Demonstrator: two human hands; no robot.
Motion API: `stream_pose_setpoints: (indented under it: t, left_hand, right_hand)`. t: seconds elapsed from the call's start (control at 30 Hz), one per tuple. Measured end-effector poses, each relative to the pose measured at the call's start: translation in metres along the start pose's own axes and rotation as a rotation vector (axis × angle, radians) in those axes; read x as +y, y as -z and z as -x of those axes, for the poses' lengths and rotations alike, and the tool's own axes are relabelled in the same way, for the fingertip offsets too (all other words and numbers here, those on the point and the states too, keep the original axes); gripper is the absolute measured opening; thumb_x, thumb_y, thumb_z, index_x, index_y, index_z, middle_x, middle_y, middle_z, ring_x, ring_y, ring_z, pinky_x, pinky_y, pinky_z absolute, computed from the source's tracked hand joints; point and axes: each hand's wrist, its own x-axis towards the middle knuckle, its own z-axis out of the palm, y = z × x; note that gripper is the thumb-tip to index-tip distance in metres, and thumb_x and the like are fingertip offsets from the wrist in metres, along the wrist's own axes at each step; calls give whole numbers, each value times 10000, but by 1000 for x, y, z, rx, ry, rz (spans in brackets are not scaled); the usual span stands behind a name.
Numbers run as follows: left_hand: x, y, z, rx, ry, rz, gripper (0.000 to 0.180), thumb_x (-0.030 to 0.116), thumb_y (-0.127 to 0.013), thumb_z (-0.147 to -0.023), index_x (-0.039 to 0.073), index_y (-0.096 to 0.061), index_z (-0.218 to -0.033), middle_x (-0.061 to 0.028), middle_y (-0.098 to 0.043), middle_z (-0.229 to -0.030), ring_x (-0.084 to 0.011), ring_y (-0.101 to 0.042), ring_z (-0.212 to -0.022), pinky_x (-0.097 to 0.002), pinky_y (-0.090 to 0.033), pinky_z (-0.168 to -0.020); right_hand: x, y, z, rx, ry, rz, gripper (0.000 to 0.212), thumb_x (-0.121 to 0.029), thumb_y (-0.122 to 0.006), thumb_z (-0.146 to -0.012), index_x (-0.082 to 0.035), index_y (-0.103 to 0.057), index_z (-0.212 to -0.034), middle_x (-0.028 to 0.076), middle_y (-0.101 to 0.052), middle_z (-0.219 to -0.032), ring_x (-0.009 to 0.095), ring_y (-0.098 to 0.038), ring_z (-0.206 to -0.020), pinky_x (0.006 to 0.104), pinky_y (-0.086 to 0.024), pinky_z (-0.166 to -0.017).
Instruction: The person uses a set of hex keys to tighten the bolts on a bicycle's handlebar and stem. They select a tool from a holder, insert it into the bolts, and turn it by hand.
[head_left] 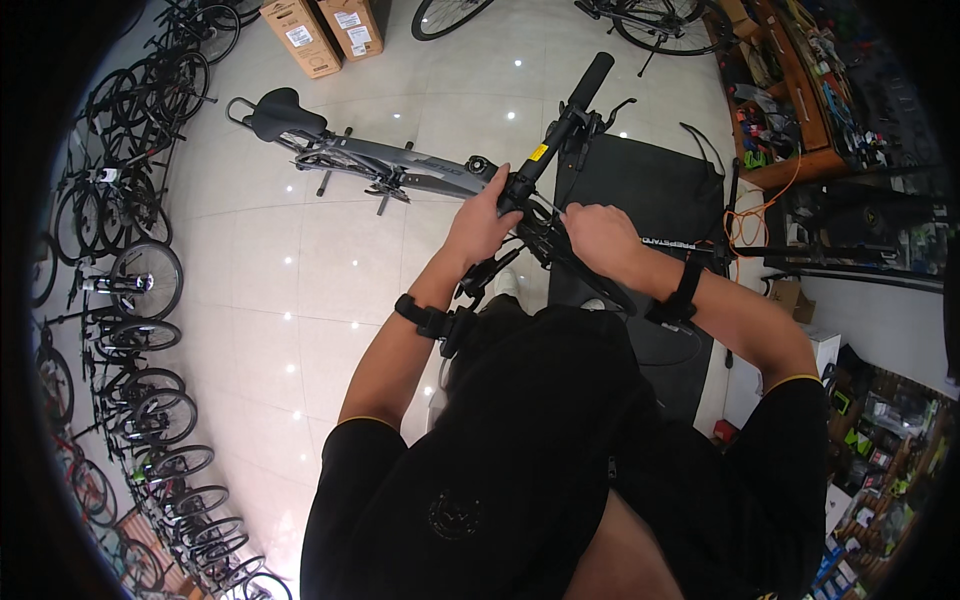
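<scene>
A dark grey bicycle stands ahead of me, its frame running left to a black saddle. The black handlebar, with a yellow label, slants up to the right, ending in a grip. My left hand is wrapped round the handlebar's middle, by the stem, thumb up along it. Right of the stem, my right hand is closed in a pinch. A thin rod seems to reach from its fingers toward the bar; its kind is too small to make out.
A black mat lies under the front of the bicycle. Parked bicycles line the left side. Cardboard boxes stand at the far left. At right are a wooden tool cabinet and an orange cord.
</scene>
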Motion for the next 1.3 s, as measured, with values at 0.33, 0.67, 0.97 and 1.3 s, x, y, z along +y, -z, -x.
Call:
stream_pose_setpoints:
  t: [0.33,0.67,0.97,1.3]
  left_hand:
    - [5,1,0,-1,23,-1,790,143,-696,-817,117,-291,-1494,-267,-646,-1048,-436,-615,-973,-433,-488,-831]
    - [0,-2,0,46,-50,-4,795,138,-697,-817,123,-285,-1497,-265,-649,-1041,-438,-622,-951,-438,-495,-819]
    - [7,1,0,7,18,5,792,135,-697,-820,122,-286,-1497,-266,-643,-1057,-438,-613,-968,-437,-491,-831]
    - [12,5,1,-33,71,-11,777,110,-691,-840,110,-282,-1501,-263,-648,-1040,-397,-635,-942,-376,-489,-839]
  right_hand:
    - [45,-31,-15,-264,-276,-1046,246,-189,-511,-918,-5,-592,-776,69,-557,-612,150,-518,-503,307,-411,-478]
    - [16,21,-7,-468,-315,-662,283,-226,-458,-1002,12,-574,-901,107,-569,-621,182,-596,-539,341,-451,-461]
    - [5,27,-8,-124,-27,125,103,-98,-560,-838,-32,-617,-892,207,-688,-828,343,-699,-776,422,-551,-654]
    - [30,9,-20,-584,-379,-958,309,-266,-533,-954,-65,-543,-720,9,-497,-547,155,-535,-498,310,-460,-502]
